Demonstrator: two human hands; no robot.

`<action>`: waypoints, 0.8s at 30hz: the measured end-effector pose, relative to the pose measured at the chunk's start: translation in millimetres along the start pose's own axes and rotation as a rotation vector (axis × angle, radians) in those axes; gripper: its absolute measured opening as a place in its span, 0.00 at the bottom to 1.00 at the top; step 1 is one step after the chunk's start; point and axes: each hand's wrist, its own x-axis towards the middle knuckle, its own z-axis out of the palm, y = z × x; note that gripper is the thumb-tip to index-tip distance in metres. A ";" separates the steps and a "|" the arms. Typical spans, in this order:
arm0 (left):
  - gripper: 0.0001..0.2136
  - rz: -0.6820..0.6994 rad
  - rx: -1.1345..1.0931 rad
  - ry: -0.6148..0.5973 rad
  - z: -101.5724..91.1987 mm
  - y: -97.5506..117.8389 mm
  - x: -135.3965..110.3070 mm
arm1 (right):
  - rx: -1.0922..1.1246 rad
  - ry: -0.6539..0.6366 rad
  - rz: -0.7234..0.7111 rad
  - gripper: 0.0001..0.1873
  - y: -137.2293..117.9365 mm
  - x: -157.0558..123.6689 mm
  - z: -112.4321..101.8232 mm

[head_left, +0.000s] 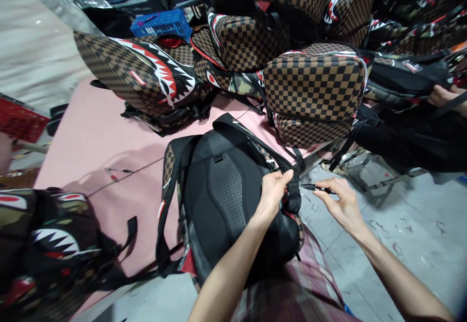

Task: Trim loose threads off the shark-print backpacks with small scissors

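Note:
A black backpack (222, 190) with a padded mesh back panel lies face down at the edge of the pink table (95, 137), partly over my lap. My left hand (272, 193) is closed on the backpack's right edge near a strap. My right hand (341, 203) pinches a thin black strap or tool (315, 188) that runs from the backpack's side; I cannot make out exactly what it is.
Several brown checkered backpacks with shark-mouth prints (314, 86) are piled at the back of the table. A camouflage shark backpack (51, 239) lies at the left. A blue crate (162, 23) stands behind. Another person's hand (443, 96) holds a black bag at the right. Grey floor lies below right.

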 end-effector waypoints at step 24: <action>0.14 0.223 0.613 -0.242 -3.9 -14.8 -11.6 | 0.493 0.298 0.600 0.16 22.4 13.7 0.5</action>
